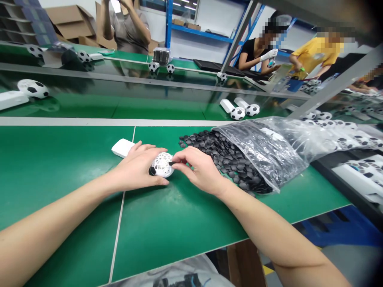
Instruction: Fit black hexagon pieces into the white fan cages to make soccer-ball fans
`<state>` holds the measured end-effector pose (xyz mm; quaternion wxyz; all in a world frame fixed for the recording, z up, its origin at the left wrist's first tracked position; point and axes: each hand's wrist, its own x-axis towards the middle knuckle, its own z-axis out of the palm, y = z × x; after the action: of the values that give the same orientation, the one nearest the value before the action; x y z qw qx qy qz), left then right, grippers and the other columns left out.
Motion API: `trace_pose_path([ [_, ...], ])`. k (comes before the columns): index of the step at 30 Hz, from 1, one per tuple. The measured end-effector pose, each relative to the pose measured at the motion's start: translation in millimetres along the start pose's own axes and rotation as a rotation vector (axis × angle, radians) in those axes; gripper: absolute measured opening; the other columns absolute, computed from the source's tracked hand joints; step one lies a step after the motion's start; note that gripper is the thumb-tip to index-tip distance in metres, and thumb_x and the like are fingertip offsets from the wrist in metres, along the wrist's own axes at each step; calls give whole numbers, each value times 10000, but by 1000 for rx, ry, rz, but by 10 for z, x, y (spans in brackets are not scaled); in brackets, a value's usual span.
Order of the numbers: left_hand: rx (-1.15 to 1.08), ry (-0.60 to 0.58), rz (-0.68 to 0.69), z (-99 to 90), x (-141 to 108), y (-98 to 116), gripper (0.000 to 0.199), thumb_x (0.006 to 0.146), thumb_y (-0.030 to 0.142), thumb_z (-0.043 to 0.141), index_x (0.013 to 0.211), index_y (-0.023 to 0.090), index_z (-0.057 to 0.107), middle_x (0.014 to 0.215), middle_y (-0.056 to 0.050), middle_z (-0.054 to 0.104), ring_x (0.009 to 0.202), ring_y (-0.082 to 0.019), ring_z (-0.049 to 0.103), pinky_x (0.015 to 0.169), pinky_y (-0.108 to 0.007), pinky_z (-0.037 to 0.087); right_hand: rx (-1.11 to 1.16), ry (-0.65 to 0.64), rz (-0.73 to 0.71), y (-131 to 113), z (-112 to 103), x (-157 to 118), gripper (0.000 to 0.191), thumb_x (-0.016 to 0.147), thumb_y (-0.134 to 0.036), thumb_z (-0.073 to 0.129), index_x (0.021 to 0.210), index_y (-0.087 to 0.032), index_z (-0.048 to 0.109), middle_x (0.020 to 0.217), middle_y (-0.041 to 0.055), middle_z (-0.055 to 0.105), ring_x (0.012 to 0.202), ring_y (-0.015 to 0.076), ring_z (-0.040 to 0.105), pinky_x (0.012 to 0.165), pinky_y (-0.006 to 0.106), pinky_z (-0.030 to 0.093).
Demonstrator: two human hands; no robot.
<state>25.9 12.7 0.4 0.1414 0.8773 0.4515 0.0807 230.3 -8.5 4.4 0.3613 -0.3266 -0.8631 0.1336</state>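
My left hand (pixel 136 168) grips a white lattice ball (pixel 162 165) from its left side, fingers curled over the top. A small black patch (pixel 153 171) sits on the ball's lower left. My right hand (pixel 194 168) pinches another black piece (pixel 171 163) between thumb and forefinger, pressing its tip against the ball's right side. A white rectangular plastic case (pixel 122 147) lies just behind my left hand, on the green bench top (pixel 68 159). Behind my right hand spills a heap of black hexagonal patches (pixel 221 157) from a clear plastic bag (pixel 260 153).
A raised glass shelf (pixel 119 89) runs behind the bench, holding football-patterned balls (pixel 237 113) and white cases. Co-workers stand beyond it, one with a white-gloved hand (pixel 268 55). More white parts lie in a dark tray (pixel 359 171) at the right.
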Motion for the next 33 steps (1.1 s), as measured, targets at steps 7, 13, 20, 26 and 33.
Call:
trace_pose_path([
  [7, -20, 21, -13, 2, 5, 34, 836, 573, 716, 570, 1241, 227, 455, 1223, -101, 527, 1194, -309, 390, 1047, -525, 152, -125, -118, -235, 4, 82, -7, 210, 899, -191, 423, 893, -215, 631, 907, 22, 662, 787, 157, 520, 708, 304, 435],
  [13, -74, 64, -26, 4, 17, 83, 664, 625, 680, 546, 1128, 246, 529, 1111, -63, 589, 1129, -294, 446, 1039, -551, 137, 17, -1, -102, 59, 143, 27, 147, 834, -278, 563, 959, -206, 596, 941, 46, 630, 891, 173, 542, 812, 336, 444],
  [20, -81, 60, -50, -6, 10, 133, 656, 622, 643, 573, 1117, 213, 529, 1097, -80, 588, 1124, -300, 443, 1043, -551, 132, 260, -128, 278, 136, 182, 1, 472, 772, -354, 622, 1183, -205, 443, 1202, 81, 525, 1063, 200, 519, 835, 341, 473],
  [26, -86, 96, -53, -11, 12, 188, 490, 687, 524, 543, 1051, 197, 550, 998, -63, 616, 1002, -281, 494, 1010, -524, 209, 247, -219, 287, 10, 162, 6, 401, 837, -267, 519, 1214, -179, 412, 1210, 77, 526, 1065, 192, 522, 911, 351, 425],
  [33, -78, 39, 33, -66, 6, 128, 538, 686, 529, 565, 1090, 175, 536, 983, -83, 596, 966, -287, 498, 923, -472, 339, 306, -140, 390, 108, 139, 21, 310, 823, -298, 548, 1105, -181, 494, 1089, 57, 598, 948, 157, 581, 820, 289, 458],
])
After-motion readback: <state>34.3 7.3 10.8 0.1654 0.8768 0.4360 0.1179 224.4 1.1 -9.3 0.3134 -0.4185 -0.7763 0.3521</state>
